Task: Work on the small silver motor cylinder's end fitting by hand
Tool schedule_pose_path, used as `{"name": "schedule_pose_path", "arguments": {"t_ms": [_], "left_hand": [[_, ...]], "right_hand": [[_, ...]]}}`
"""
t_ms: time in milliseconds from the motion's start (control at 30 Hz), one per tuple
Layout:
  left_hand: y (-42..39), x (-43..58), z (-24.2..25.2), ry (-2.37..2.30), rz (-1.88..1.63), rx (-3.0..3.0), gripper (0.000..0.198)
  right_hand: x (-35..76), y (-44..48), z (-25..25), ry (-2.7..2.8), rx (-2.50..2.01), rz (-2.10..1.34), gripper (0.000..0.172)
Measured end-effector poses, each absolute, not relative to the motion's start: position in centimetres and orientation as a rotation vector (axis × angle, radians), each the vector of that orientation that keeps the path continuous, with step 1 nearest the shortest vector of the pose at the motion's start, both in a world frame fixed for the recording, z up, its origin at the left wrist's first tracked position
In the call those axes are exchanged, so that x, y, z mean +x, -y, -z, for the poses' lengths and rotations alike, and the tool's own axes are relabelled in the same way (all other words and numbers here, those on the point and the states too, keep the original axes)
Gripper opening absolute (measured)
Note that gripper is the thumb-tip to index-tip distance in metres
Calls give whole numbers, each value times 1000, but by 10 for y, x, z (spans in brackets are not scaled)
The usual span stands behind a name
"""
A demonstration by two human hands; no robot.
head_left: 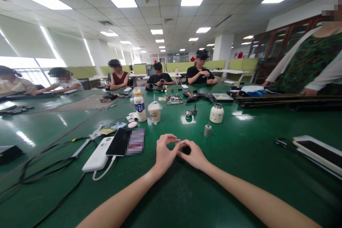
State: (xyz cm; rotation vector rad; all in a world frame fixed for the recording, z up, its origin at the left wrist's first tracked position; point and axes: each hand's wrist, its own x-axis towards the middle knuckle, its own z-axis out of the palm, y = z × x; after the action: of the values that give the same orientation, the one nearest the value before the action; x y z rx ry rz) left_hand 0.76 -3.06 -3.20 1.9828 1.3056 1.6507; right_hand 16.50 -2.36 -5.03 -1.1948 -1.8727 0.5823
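Observation:
My left hand [166, 151] and my right hand [194, 155] meet just above the green table [240, 171], fingertips pinched together. A tiny, shiny piece [180, 142] shows between the fingertips, too small to name. Beyond my right hand a small grey metal cylinder [207, 130] stands upright. Farther back are a white round jar [216, 113] with a dark top and a dark pointed metal part [195, 108]. Beside that part, a round shiny metal piece [188, 114] rests on a clear bag.
Left of my hands, a phone [120, 142] leans on a white power bank [98, 155] with a cable. Behind stand a bottle [140, 107] and a lidded cup [154, 111]. A circuit board [174, 99] and a power drill [195, 97] lie farther back. Several people sit around; one stands at right.

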Motion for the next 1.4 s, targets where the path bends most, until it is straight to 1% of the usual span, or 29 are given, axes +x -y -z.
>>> {"name": "schedule_pose_path", "arguments": {"t_ms": [200,400,600,900,1133,1400], "left_hand": [[32,7,28,-1365,-1612,1998,19],[35,8,26,-1317,-1566,2039,21],[41,9,21,-1329,-1637,2056,28],[39,10,23,-1318,-1571,2068,21],[29,5,26,-1432,-1657,1940,12],[13,-14,40,-1572,-1415,1989,18]], "right_hand": [[164,25,49,1872,-1197,-582,27],[165,23,52,1874,-1192,-586,27],[165,23,51,1881,-1176,-593,25],[165,24,50,1882,-1187,-583,28],[164,28,46,1881,-1199,-584,27],[164,28,46,1876,-1199,-584,27]]}}
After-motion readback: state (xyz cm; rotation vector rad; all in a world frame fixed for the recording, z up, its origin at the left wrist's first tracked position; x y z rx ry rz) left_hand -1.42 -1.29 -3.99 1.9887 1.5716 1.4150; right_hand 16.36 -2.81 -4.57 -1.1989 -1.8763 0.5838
